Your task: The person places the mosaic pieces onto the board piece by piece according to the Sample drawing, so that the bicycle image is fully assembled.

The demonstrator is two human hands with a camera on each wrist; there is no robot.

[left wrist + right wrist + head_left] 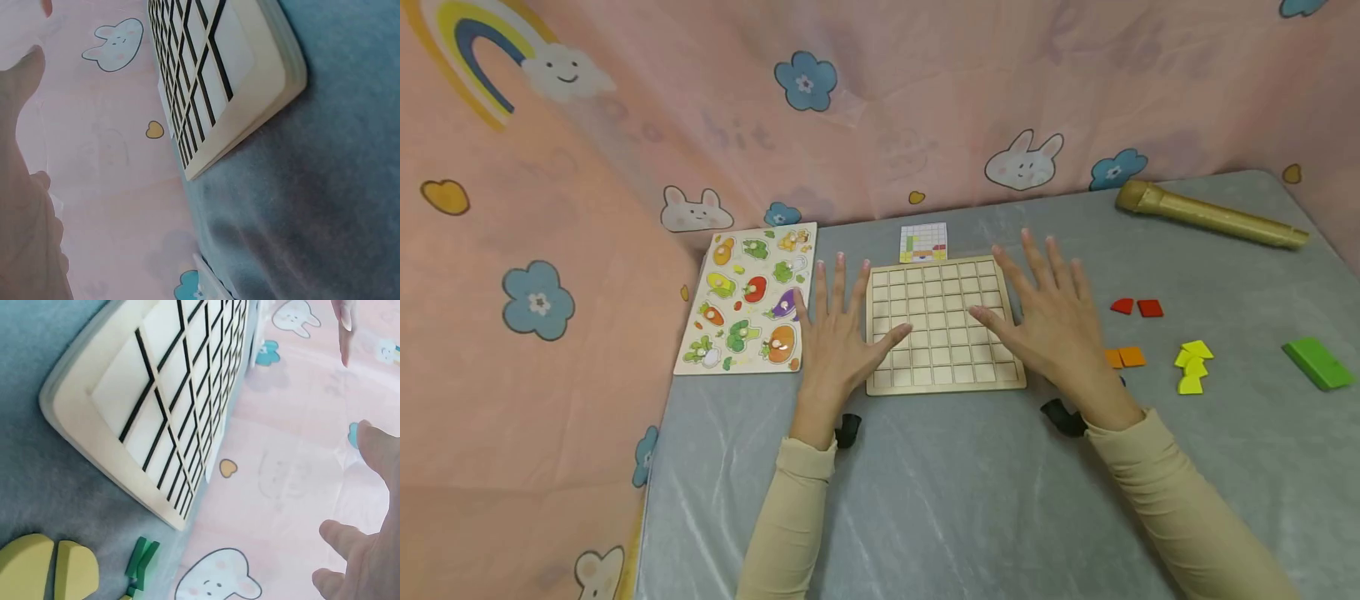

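Note:
My left hand (837,346) is held with fingers spread at the left side of a pale wooden grid board (940,337). My right hand (1052,325) spreads its fingers over the board's right edge. Neither hand holds anything. Rows of square cells cover the board, which lies flat on the grey cloth. In the left wrist view the left hand (28,187) appears raised above the cloth, apart from the board. The right wrist view likewise has the right hand (369,537) apart from the board. Behind the board lies a small pattern card (923,242) with coloured squares.
Left of the board is a vegetable puzzle (752,304). To the right lie red pieces (1150,308), orange pieces (1130,357), yellow pieces (1193,364) and a green block (1318,363). A gold microphone-shaped object (1217,215) rests at the back right, before a pink curtain (880,158).

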